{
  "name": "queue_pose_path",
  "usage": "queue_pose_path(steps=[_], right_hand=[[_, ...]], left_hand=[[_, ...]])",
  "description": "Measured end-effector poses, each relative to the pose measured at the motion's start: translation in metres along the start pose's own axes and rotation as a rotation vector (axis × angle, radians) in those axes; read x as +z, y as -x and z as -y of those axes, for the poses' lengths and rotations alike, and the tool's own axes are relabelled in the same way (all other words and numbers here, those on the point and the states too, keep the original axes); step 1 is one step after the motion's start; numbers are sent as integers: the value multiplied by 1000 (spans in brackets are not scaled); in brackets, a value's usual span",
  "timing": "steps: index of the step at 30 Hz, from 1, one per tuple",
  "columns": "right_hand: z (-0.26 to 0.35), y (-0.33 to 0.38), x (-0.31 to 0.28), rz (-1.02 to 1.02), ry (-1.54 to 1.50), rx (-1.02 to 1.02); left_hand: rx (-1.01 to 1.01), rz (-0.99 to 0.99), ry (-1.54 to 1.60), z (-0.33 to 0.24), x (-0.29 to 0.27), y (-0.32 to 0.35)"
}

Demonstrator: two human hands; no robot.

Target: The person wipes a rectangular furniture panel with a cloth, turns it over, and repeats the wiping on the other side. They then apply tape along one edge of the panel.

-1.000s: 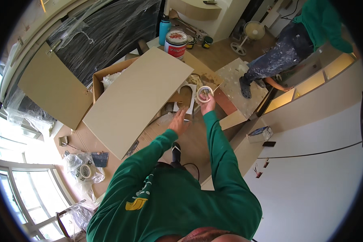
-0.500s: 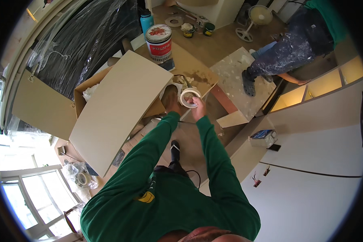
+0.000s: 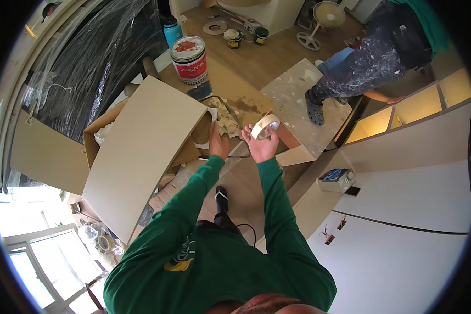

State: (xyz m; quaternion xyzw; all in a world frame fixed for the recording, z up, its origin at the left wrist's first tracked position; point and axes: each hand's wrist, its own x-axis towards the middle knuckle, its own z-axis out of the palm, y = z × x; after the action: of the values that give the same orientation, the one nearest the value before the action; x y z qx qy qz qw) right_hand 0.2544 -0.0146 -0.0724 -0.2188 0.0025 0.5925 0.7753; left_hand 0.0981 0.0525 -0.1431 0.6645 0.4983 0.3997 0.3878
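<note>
My right hand [image 3: 264,148] holds a roll of cream-coloured tape [image 3: 265,127], tilted between the thumb and the fingers. To its left, my left hand [image 3: 218,143] has its fingers stretched out beside the corner of a large beige panel [image 3: 141,152]; I see nothing held in it. Just beyond both hands lies a crumpled cream heap [image 3: 226,119], like used tape or paper. The panel rests tilted over an opened cardboard box [image 3: 93,135].
A red-and-white paint bucket [image 3: 189,67] stands on a brown board [image 3: 235,83]. Behind it is a blue bottle [image 3: 172,34]. At the right, another person in paint-spattered trousers [image 3: 361,68] steps on a spattered platform [image 3: 290,94]. A carton-like container [image 3: 336,179] sits on the ledge.
My hands have moved apart; the right has turned palm-up with the tape roll and shifted right. The left has moved slightly left and down. The whole view has shifted a little.
</note>
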Motion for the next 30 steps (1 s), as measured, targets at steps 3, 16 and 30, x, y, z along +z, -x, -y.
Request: queue_pose_path(steps=[3,16,30], right_hand=[[-10,25,1,32,84,12],[-167,190,90,224,37,713],[-306,368,172,289,319,440]], left_hand=[[-61,152,396,-34,-43,44],[35,223,208,-122,-322,130],[-51,312,567,-80,-511,260]])
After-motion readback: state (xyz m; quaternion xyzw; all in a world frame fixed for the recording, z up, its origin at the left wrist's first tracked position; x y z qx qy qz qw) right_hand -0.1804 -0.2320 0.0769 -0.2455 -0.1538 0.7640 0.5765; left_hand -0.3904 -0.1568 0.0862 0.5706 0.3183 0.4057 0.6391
